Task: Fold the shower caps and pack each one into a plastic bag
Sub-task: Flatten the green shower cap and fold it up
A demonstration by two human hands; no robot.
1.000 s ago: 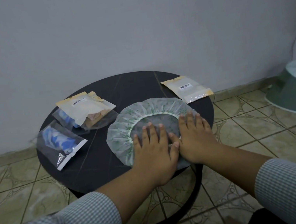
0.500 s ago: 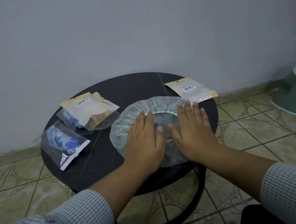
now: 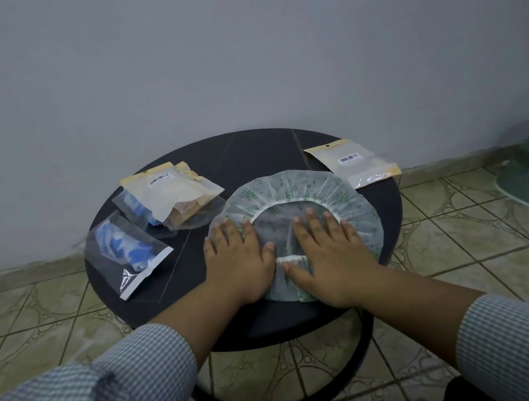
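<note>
The shower cap [image 3: 293, 192] lies flat on the surface [image 3: 249, 154], toward my near edge. My left grip [image 3: 236, 260] rests on the cap's left side, my right grip [image 3: 328, 252] on its near right part. Just left of the cap lies a stack of filled bags [image 3: 169, 198], touching its edge. Further left of the cap lies another filled bag [image 3: 126, 253]. Behind the cap, to its right, lies an empty bag [image 3: 352, 162].
</note>
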